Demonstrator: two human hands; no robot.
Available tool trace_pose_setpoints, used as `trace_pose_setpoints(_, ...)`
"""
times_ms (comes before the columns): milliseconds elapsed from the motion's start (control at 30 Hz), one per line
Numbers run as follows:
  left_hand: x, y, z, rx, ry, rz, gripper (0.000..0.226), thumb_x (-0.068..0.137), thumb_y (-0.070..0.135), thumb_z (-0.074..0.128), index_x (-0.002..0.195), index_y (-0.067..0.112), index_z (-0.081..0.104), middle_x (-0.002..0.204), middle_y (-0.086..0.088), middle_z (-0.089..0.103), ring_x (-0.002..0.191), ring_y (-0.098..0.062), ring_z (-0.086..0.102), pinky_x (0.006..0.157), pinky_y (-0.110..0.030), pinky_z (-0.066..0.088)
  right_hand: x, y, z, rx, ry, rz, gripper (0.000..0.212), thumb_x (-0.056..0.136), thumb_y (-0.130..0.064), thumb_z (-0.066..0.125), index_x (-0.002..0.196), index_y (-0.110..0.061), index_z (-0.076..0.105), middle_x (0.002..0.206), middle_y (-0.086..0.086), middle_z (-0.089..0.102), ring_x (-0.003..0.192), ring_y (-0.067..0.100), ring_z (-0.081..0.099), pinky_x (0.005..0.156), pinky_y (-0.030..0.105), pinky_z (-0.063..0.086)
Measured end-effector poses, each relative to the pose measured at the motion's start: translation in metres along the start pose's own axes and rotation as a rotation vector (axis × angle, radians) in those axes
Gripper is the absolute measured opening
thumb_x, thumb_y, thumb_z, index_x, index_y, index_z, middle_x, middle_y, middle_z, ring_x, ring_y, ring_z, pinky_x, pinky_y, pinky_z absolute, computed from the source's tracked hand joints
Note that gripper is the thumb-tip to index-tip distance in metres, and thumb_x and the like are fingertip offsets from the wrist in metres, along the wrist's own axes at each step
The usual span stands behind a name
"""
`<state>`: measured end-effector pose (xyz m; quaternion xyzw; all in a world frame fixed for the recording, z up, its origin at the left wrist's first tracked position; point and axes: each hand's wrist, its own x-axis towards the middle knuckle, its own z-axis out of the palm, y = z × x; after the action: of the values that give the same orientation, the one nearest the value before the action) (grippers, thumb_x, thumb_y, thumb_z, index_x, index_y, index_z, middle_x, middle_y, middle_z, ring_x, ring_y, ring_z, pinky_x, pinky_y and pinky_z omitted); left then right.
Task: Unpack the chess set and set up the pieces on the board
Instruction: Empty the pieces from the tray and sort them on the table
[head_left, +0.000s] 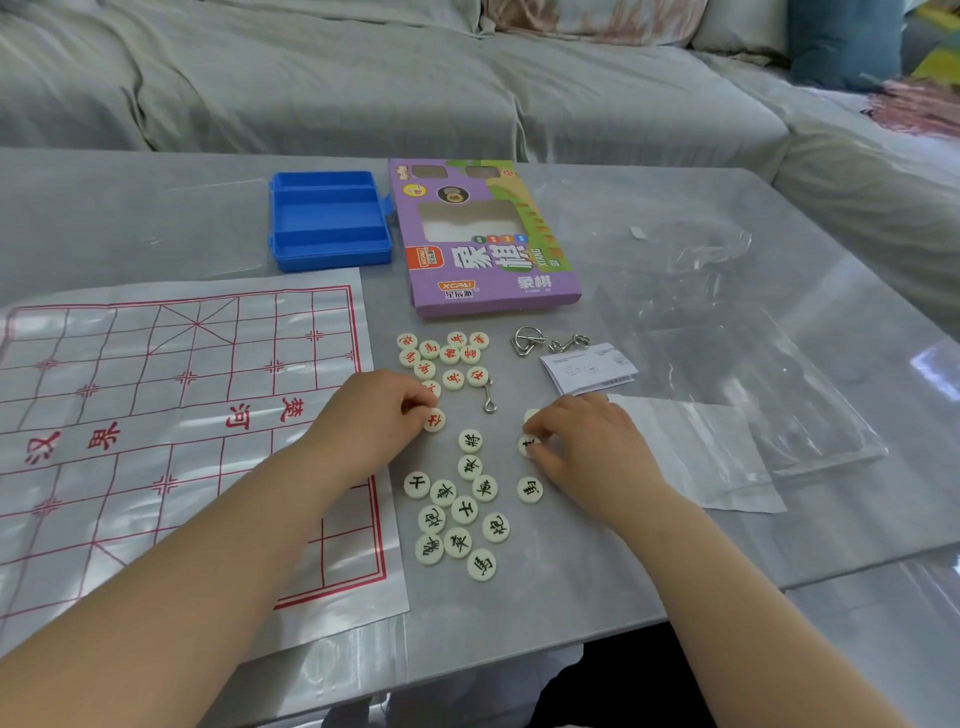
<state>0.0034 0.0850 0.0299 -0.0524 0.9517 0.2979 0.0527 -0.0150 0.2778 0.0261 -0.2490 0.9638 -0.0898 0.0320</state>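
**Sorting my round chess pieces**

My left hand (371, 415) pinches a round white piece with a red letter (434, 420). My right hand (584, 447) pinches a round white piece with a black letter (528, 445). Both pieces sit on the grey table (571, 582), just right of the shiny white board with red lines (182, 415). More red ones (450, 354) lie farther up and black ones (464, 509) lower down. Behind them are the open blue plastic case (330, 221) and the purple cardboard box (483, 260).

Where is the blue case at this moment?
In the head view the blue case lies at the far middle of the table, just left of the purple box and beyond the far right corner of the board.
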Motion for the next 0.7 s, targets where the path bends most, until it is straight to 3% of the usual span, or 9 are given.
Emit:
trace_pose_setpoints(300, 0.001, -0.001, 0.006, -0.008, 0.105, 0.009, 0.020, 0.090, 0.013, 0.053, 0.107, 0.014, 0.063, 0.109, -0.002, 0.064, 0.100, -0.017, 0.055, 0.080, -0.021, 0.037, 0.001, -0.001, 0.001, 0.087, -0.025, 0.011, 0.028, 0.089, -0.032, 0.052, 0.114, -0.023, 0.060, 0.115, -0.003, 0.056, 0.110, 0.016, 0.044, 0.090, 0.022, 0.029)
trace_pose_setpoints(567, 0.017, 0.011, 0.016, 0.142, 0.104, 0.080, 0.018, 0.091, 0.020, 0.048, 0.103, 0.017, 0.061, 0.108, -0.001, 0.060, 0.099, -0.020, 0.052, 0.080, -0.030, 0.041, 0.002, 0.001, 0.003, 0.128, -0.028, 0.025, 0.028, 0.088, -0.024, 0.053, 0.115, -0.021, 0.060, 0.114, -0.001, 0.056, 0.111, 0.016, 0.045, 0.088, 0.021, 0.030)
trace_pose_setpoints(700, 0.017, 0.009, 0.017, 0.078, 0.145, 0.097, 0.022, 0.092, 0.019, 0.047, 0.109, 0.016, 0.061, 0.111, 0.000, 0.059, 0.096, -0.019, 0.051, 0.079, -0.029, 0.040, -0.002, 0.000, 0.003, 0.199, 0.003, 0.029, 0.026, 0.087, -0.022, 0.056, 0.112, -0.020, 0.061, 0.110, -0.003, 0.057, 0.098, 0.011, 0.044, 0.080, 0.016, 0.028)
